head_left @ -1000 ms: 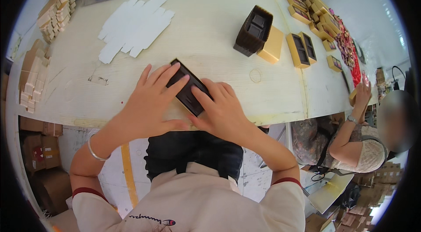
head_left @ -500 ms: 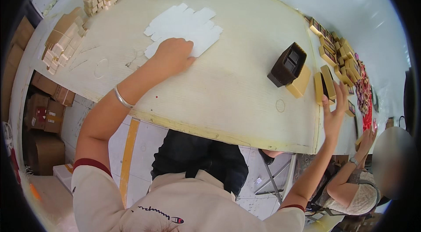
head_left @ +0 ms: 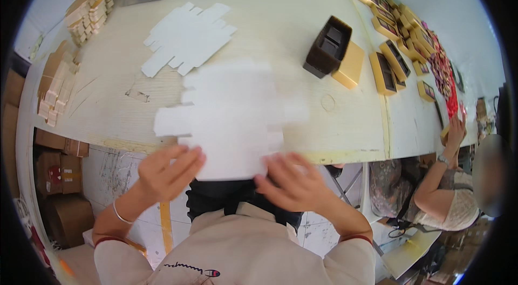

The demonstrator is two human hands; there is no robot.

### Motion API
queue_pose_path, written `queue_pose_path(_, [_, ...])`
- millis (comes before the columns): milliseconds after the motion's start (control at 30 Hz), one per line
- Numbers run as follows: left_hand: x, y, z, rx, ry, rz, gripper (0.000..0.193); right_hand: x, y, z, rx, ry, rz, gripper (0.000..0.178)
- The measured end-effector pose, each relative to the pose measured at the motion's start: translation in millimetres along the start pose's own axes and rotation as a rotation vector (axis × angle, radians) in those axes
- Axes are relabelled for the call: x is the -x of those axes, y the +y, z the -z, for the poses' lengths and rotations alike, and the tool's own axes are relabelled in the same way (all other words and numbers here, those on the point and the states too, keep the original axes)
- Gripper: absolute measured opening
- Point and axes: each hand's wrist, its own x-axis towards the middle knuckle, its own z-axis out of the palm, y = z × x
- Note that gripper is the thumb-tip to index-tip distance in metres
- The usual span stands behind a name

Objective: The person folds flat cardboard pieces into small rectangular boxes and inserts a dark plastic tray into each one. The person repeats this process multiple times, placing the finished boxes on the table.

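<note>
In front of me a flat white cardboard box blank [head_left: 232, 118], smeared by motion, lies over the near table edge. My left hand [head_left: 170, 174] is closed at its lower left corner, fingertips on the card. At the lower right corner is my right hand [head_left: 294, 182], blurred, its fingers apart and close to the card's edge; whether they touch it is hard to make out. Farther off to the left, more white blanks [head_left: 186, 37] lie flat in a loose pile on the table.
A dark brown tray stack [head_left: 328, 46] leans by a gold box [head_left: 349, 66] right of centre. Gold boxes with dark insides [head_left: 383, 74] and red wrapped pieces [head_left: 450, 96] lie farther right, near another person's hand [head_left: 456, 131]. Cardboard bundles [head_left: 54, 83] stand at left.
My left hand has come back from the pile with a white blank. My right hand has left the gold boxes and moved to the blank's right side. The view has shifted.
</note>
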Motion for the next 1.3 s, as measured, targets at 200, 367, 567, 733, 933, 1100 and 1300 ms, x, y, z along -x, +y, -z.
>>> queue_pose_path(200, [4,18,-26,0.49,-0.023,0.282,0.016,-4,-9,-26,-0.439,-0.017,-0.261,0.023])
queue_pose_path(367, [-21,22,-44,0.287,0.008,0.536,0.015,-18,-3,-40,-0.205,0.02,-0.391,0.021])
queue_pose_path(567, [-5,25,-41,0.26,-0.082,0.238,0.016,-4,-8,-39,-0.1,-0.022,-0.183,0.034])
queue_pose_path(733, [-9,22,-40,0.347,-0.128,0.301,0.011,-23,-6,-32,-0.259,-0.171,-0.306,0.024])
queue_pose_path(933, [-35,-3,-50,0.376,-0.285,0.408,0.01,-45,25,-36,-0.54,-0.402,-0.528,0.011])
queue_pose_path(1100, [-45,23,-17,0.353,-0.373,0.669,0.021,-49,6,-30,-0.823,-0.248,-0.857,0.036])
queue_pose_path(1300, [-32,1,-38,0.541,-0.343,0.688,0.027,-29,-15,-17,-1.227,-0.13,-0.615,0.061])
